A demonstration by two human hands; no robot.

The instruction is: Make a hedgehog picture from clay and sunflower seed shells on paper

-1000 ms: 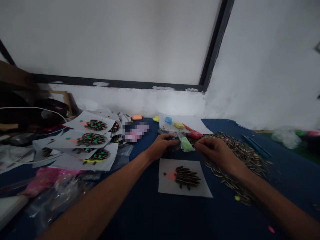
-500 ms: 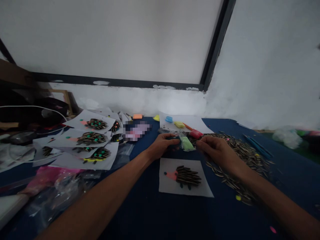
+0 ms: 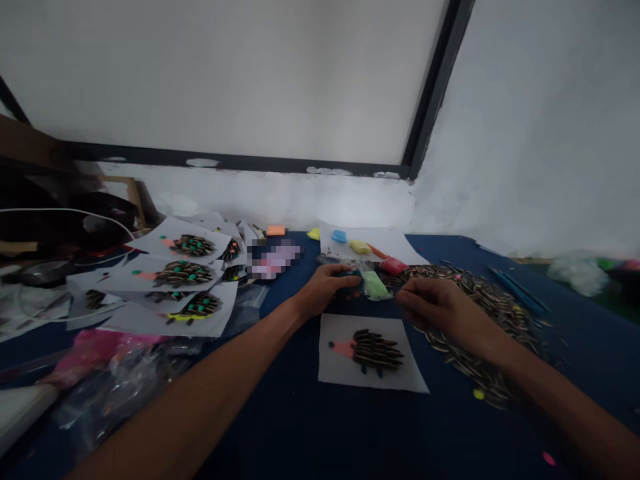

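My left hand (image 3: 325,290) is closed on the edge of a clear plastic packet holding light green clay (image 3: 375,285). To the right of the packet, my right hand (image 3: 433,303) has thumb and fingertips pinched together; whatever may be between them is too small to make out. Below and between both hands lies a white paper square (image 3: 333,373) bearing a hedgehog picture (image 3: 377,350), with an orange-pink clay face, a dark nose, dark feet and spines of striped sunflower seeds. A heap of loose sunflower seeds (image 3: 490,300) spreads behind and beneath my right hand.
Behind my hands, a white sheet (image 3: 405,243) carries blue clay (image 3: 339,236), yellow clay (image 3: 359,247) and a red packet (image 3: 393,265). Hedgehog pictures (image 3: 185,275) are stacked at left, above crumpled plastic bags (image 3: 125,380). Blue tweezers-like tools (image 3: 520,291) lie at right.
My right hand has shifted slightly right, away from the green clay packet. My left hand keeps its hold, and the packet stays nearly in place.
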